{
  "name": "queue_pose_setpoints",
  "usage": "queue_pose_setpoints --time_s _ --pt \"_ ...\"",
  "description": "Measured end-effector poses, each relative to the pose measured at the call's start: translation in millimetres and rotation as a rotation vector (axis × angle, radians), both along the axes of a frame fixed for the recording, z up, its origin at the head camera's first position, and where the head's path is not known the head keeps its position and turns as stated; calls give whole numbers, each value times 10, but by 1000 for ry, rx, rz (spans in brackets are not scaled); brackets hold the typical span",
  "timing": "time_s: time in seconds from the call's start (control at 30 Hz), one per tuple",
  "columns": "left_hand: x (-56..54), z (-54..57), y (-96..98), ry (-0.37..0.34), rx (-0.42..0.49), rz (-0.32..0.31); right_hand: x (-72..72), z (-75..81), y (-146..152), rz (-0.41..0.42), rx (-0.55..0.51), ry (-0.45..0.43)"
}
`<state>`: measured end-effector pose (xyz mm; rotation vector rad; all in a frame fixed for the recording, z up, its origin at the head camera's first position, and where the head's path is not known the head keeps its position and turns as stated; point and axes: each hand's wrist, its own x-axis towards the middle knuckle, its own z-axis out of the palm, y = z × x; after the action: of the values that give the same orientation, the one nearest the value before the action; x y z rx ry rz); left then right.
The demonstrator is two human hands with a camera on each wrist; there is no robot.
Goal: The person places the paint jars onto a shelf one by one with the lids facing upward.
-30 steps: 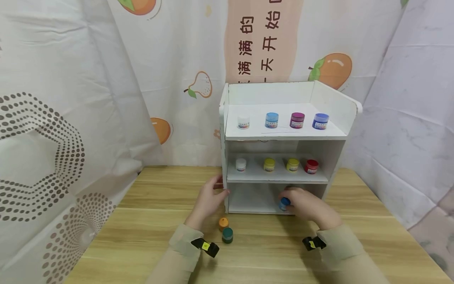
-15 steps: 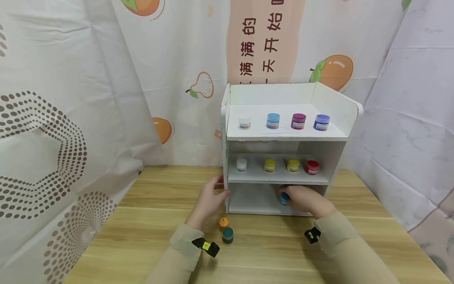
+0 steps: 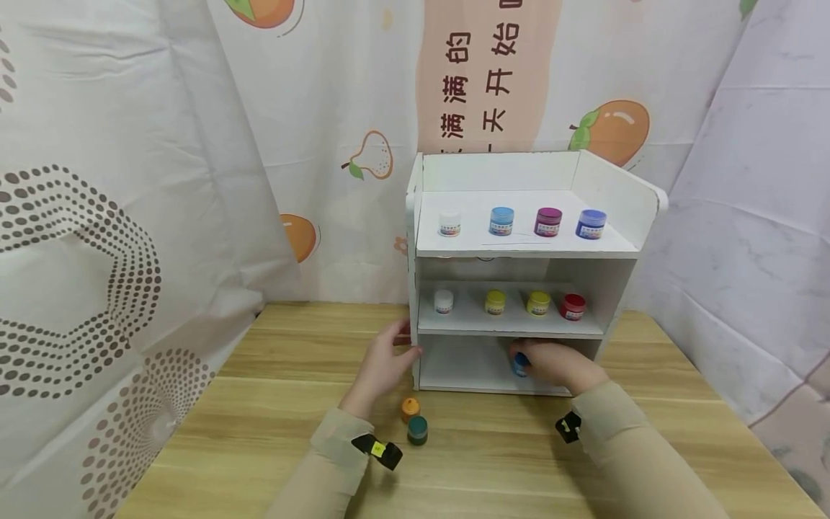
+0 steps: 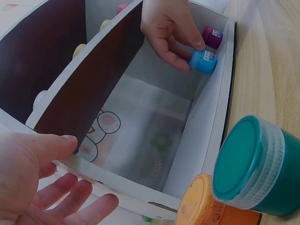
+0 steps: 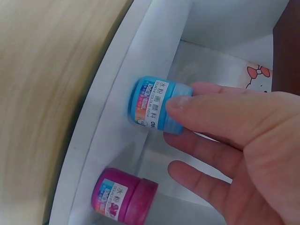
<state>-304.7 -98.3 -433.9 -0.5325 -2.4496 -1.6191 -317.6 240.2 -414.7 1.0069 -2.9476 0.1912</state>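
Observation:
My right hand [image 3: 558,362] reaches into the bottom compartment of a white shelf unit [image 3: 480,254]. Its thumb and fingers pinch the lid of a light blue paint jar [image 5: 152,103], upright on the bottom board. A magenta paint jar [image 5: 123,197] stands beside that one, hidden by the hand in the head view. At the unit's left side, my left hand [image 3: 382,364] has its thumb against the front edge, with its fingers loosely spread along the outside of the panel [image 4: 117,187]. An orange jar [image 3: 410,409] and a dark green jar [image 3: 418,430] stand in front, near the left wrist.
On the top board are white [image 3: 449,223], light blue [image 3: 501,221], magenta [image 3: 547,222] and blue [image 3: 591,224] jars. The middle board bears a white [image 3: 444,301], two yellow and a red jar [image 3: 573,306]. A patterned curtain [image 3: 337,94] hangs behind the wooden table [image 3: 259,404].
My right hand and the light blue jar have shifted slightly back into the bottom compartment. The left hand stays at the side panel. The head view has drifted slightly.

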Motion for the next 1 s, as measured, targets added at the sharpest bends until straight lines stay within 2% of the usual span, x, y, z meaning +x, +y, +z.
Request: queue_pose_setpoints --time_s 0.27,0.67,0.83,1.0 --pt "-4 -1 3 -12 7 -3 -34 -36 11 -53 -18 -46" --pt "-3 2 19 -7 4 -2 -19 -38 9 -76 -51 -69" --pt "7 8 3 -12 18 -14 77 -42 14 -110 -74 -25" --pt "34 72 -70 2 35 -33 262 -10 9 -113 -51 18"
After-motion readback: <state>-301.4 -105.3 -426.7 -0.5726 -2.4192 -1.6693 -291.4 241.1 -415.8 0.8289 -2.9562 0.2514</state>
